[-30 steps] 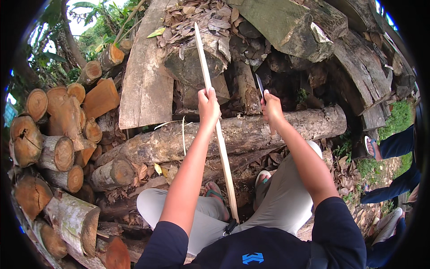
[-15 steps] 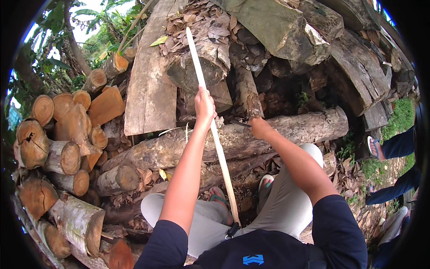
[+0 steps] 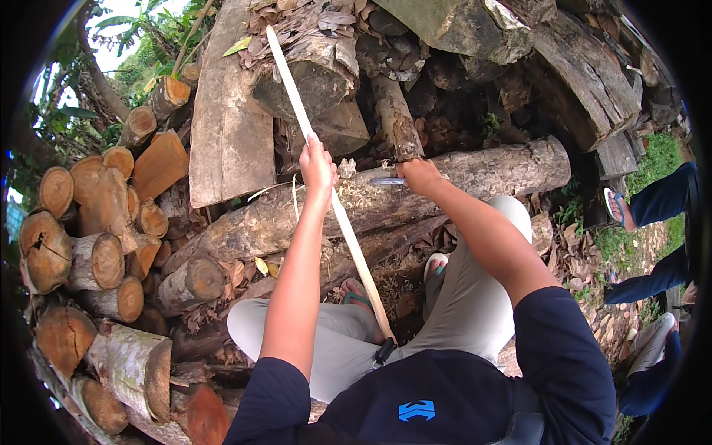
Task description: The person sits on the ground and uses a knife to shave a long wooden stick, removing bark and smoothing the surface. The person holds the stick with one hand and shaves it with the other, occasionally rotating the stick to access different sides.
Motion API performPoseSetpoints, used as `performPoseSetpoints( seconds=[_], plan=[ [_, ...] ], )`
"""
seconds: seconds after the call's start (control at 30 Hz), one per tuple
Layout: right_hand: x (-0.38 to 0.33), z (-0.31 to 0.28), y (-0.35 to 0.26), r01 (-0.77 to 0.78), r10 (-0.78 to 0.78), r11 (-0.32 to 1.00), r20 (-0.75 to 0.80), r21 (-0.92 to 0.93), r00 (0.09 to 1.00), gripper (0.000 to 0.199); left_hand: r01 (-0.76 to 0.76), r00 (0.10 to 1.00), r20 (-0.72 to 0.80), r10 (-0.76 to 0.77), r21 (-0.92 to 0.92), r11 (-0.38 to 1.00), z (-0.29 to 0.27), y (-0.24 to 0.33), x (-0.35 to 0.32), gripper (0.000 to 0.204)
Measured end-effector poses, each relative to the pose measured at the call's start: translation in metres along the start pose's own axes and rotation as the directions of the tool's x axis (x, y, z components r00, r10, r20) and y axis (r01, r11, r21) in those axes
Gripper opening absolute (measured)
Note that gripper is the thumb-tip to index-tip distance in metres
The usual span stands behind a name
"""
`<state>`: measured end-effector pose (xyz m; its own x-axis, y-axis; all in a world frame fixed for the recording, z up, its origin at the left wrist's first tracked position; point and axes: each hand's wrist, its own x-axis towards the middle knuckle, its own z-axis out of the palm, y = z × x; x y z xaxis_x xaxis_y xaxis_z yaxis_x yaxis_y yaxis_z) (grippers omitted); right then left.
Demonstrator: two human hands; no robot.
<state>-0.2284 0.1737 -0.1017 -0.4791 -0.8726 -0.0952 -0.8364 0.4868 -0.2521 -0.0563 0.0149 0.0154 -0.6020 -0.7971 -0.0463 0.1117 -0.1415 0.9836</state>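
Observation:
A long, pale peeled stick [image 3: 351, 236] slants from far left down to my lap, its near end by a small black clip [image 3: 385, 351] at my waist. My left hand [image 3: 319, 169] is wrapped round it near the middle. In my right hand [image 3: 420, 176] is a knife [image 3: 387, 181] whose short grey blade points left toward the stick, apart from it. Most of the knife's handle is hidden by my fingers. Both hands are over a thick log [image 3: 489, 173] lying crosswise, with pale shavings [image 3: 346, 167] on its top.
Cut logs [image 3: 107, 262] are stacked at the left. A wide plank [image 3: 230, 126] leans at the far left beside a leaf-covered stump [image 3: 304, 81]. Large timber slabs [image 3: 586, 81] lie at the far right. Other people's legs [image 3: 660, 196] show at the right edge.
The knife in my right hand has turned, so more of its blade shows. My left hand still grips the stick. The whole view has shifted slightly.

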Motion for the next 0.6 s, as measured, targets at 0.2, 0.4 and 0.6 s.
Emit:
performPoseSetpoints(
  seconds=[0.2,0.4,0.6],
  plan=[
    [0.001,0.000,-0.003,-0.025,0.025,1.000,-0.039,-0.010,0.999,0.022,0.027,1.000,-0.002,-0.027,0.020,0.999,0.002,0.011,-0.009,0.047],
    [-0.003,-0.011,0.000,-0.085,0.091,0.996,-0.195,0.040,0.977,0.023,0.001,1.000,0.021,-0.003,0.054,0.999,0.011,0.027,-0.023,0.044],
    [-0.017,-0.046,-0.034,0.118,0.044,0.879,-0.324,0.463,0.945,0.038,-0.059,0.996,0.059,0.062,-0.052,0.997,0.006,0.054,-0.033,0.042]
  ],
)
